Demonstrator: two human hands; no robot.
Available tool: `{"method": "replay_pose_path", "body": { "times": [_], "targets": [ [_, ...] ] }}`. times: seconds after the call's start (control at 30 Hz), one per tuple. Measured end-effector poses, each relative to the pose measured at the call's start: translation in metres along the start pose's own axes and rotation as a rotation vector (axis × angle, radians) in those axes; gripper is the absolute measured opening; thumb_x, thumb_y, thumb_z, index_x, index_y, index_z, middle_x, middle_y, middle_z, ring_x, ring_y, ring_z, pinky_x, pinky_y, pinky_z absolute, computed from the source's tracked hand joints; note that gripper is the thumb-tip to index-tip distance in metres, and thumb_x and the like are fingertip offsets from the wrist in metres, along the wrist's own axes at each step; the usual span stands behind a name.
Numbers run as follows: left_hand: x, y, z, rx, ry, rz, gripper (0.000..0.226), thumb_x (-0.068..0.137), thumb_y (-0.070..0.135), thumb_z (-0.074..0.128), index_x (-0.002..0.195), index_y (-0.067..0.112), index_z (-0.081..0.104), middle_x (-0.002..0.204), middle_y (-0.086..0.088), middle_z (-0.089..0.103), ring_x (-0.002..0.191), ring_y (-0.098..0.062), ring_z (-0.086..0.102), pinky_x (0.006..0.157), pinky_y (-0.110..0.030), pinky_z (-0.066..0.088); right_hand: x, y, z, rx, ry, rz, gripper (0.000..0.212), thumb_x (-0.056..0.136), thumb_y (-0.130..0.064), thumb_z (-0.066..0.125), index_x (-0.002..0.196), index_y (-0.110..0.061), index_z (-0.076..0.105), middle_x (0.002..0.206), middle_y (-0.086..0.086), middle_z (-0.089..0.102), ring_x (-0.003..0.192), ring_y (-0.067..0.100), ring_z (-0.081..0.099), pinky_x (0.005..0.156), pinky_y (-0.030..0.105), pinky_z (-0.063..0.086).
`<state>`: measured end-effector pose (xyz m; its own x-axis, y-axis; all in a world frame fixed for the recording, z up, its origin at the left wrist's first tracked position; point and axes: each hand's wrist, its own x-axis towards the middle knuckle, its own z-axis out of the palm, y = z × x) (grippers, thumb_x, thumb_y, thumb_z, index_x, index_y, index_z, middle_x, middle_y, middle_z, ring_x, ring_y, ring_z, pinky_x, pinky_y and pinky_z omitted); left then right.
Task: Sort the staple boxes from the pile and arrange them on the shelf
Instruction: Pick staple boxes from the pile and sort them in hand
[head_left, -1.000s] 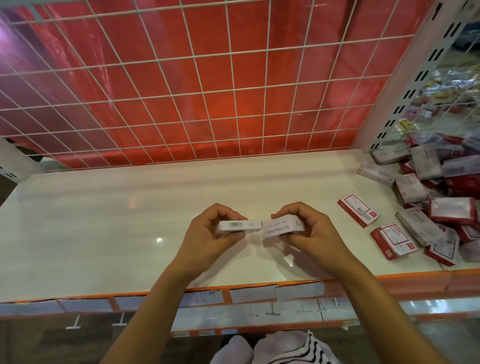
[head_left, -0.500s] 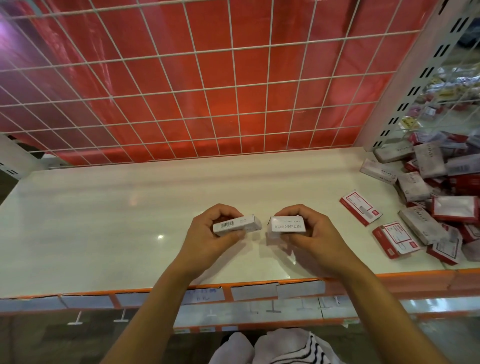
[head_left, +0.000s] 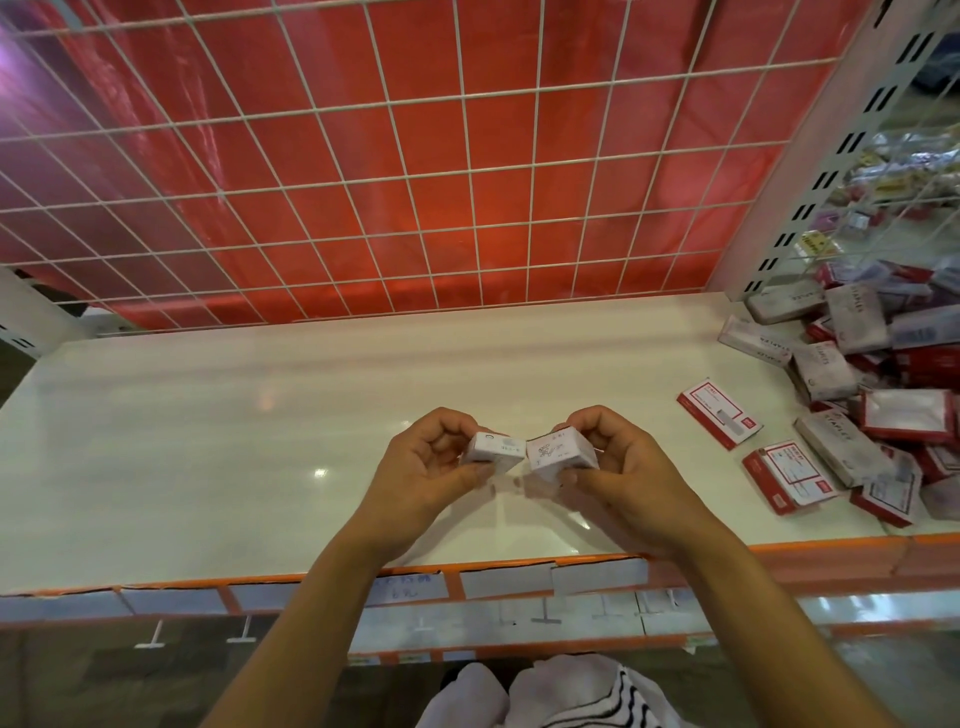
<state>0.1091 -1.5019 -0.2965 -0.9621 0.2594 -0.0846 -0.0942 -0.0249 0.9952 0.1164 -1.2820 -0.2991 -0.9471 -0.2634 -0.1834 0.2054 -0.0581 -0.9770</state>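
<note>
L hand (head_left: 421, 467) grips a small white box (head_left: 491, 449), thumb under and fingers curled over the top, so clenched on it. R hand (head_left: 623, 467) does the same w/ a second white box (head_left: 558, 454), thumb at the near side and fingers curled round the far edge. Both boxes are held just above the shelf (head_left: 208, 441), well left of the pile (head_left: 852, 364), near corners touching or almost touching, can't tell which. The R box is tilted, w/ one printed face turned up toward the camera; print too small to read. The pile itself is a loose heap of white and red staple boxes at the shelf's R end, some marked STAPLES. Two red-and-white boxes lie flat and apart just left of the pile, betw. it and the hands: one farther back (head_left: 719, 413), one nearer the front (head_left: 789, 475). Left of the pile and behind the hands, a white wire grid (head_left: 363, 182) backs the shelf, w/ a red sheet (head_left: 519, 78) behind it. Below the pile and running left, an orange front edge (head_left: 831, 558) carries pale label strips (head_left: 504, 579).
</note>
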Motion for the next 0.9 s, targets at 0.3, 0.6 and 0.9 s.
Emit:
{"method": "replay_pose_path", "body": {
  "times": [0.3, 0.6, 0.9],
  "targets": [
    [-0.001, 0.001, 0.001, 0.071, 0.008, -0.009, 0.028, 0.075, -0.003, 0.071, 0.096, 0.013, 0.062, 0.099, -0.001, 0.071, 0.101, -0.021, 0.066, 0.084, -0.033, 0.055, 0.000, 0.001, 0.001, -0.065, -0.003, 0.013, 0.034, 0.081, 0.015, 0.058, 0.105, -0.009, 0.054, 0.112, 0.011, 0.063, 0.108, 0.022, 0.061, 0.091, 0.041, 0.052],
    [0.002, 0.000, -0.002, 0.146, -0.038, 0.025, 0.022, 0.081, -0.009, 0.066, 0.094, 0.009, 0.065, 0.108, -0.002, 0.069, 0.102, -0.014, 0.065, 0.081, -0.024, 0.054, -0.001, -0.004, 0.006, -0.144, -0.037, -0.041, 0.039, 0.083, 0.009, 0.061, 0.106, -0.022, 0.068, 0.109, -0.008, 0.067, 0.107, 0.011, 0.060, 0.092, 0.030, 0.051],
    [0.004, -0.010, -0.009, 0.608, -0.053, 0.075, 0.018, 0.091, 0.034, 0.060, 0.097, 0.033, 0.043, 0.087, 0.013, 0.059, 0.072, -0.011, 0.055, 0.056, -0.020, 0.044, 0.002, -0.001, 0.005, -0.275, -0.041, -0.034, 0.050, 0.090, -0.009, 0.058, 0.124, -0.045, 0.051, 0.118, -0.004, 0.049, 0.095, 0.005, 0.058, 0.079, 0.023, 0.053]
  ]
}}
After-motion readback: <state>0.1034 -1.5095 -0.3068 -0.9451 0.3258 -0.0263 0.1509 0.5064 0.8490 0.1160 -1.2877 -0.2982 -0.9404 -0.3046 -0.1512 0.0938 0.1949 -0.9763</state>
